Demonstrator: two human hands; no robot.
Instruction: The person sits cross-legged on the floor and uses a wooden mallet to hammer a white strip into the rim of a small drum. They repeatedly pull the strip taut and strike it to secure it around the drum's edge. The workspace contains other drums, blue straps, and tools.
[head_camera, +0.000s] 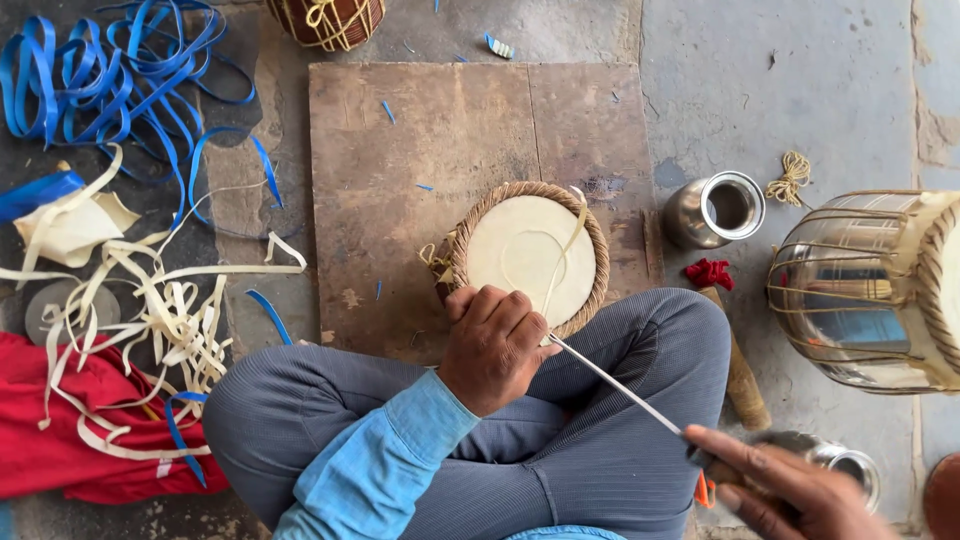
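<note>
Head view, left hand gripping drum edge

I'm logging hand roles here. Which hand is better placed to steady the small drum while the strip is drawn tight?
Left hand: it rests on the small drum's near rim. The right hand is off to the side, gripping the strip's end.

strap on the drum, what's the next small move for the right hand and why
Probably pull on down and to the right. The pale strap runs taut from the left hand, which presses on the small drum's woven rim, to the right hand, while a loop lies loose on the drumhead.
</note>
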